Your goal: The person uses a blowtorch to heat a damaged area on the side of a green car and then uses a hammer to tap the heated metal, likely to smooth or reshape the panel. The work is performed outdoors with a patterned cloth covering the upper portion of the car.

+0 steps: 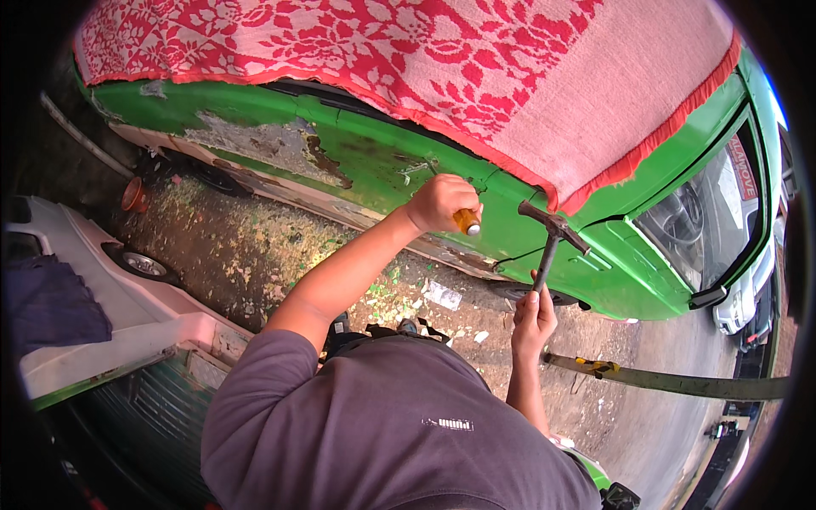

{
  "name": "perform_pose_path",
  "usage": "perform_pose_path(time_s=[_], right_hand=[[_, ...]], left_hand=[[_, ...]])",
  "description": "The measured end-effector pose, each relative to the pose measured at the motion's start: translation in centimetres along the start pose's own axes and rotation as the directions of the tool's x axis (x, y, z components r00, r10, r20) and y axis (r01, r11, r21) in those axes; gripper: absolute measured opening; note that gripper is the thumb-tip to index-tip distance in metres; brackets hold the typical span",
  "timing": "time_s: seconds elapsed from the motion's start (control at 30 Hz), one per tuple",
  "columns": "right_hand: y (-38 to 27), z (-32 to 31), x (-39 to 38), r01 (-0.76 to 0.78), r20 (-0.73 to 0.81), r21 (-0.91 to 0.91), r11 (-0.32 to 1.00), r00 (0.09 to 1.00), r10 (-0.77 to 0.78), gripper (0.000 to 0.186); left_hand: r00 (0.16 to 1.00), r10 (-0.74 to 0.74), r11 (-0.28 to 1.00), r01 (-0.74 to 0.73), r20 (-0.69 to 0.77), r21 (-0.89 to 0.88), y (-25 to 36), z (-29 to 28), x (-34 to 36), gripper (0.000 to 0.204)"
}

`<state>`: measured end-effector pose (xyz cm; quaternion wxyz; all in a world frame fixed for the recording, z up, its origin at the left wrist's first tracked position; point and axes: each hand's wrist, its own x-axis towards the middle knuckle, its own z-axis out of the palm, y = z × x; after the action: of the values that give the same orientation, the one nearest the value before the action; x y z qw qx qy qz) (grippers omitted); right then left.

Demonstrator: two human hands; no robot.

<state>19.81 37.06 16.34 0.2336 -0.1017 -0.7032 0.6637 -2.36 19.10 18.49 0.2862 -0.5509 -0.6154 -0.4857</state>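
My left hand [444, 202] is closed around an amber-handled tool [466, 222] with a metal butt, like a chisel or screwdriver. Its butt faces me, and the hand hides most of its shaft. It is held up against the green side panel [374, 146] of a van, beside scraped, bare patches. In my right hand [534, 319] is a hammer [552, 234], gripped by its handle with the head raised. The hammer head is apart from the amber handle, to its right. Paint is stripped to grey and brown on the panel's left part [268, 140].
A red-and-pink floral blanket [408, 51] drapes over the van. Paint flakes litter the ground [229, 255]. A second vehicle [144, 306] stands close at left with a dark cloth [53, 302] on it. At right a metal bar [671, 380] extends past my right arm.
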Motion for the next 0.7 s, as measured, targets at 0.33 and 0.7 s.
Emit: perform_pose_path(time_s=[0.33, 0.7], right_hand=[[-2.4, 0.2, -1.3, 0.306, 0.132, -0.396, 0.866, 0.952, -0.276, 0.035], [-2.9, 0.4, -1.9, 0.377, 0.111, -0.302, 0.876, 0.926, -0.36, 0.034]], left_hand=[[1.0, -0.006, 1.0, 0.006, 0.001, -0.024, -0.8, 0.2, 0.1, 0.023], [0.999, -0.032, 0.999, 0.032, 0.013, -0.005, -1.1, 0.4, -0.1, 0.02]])
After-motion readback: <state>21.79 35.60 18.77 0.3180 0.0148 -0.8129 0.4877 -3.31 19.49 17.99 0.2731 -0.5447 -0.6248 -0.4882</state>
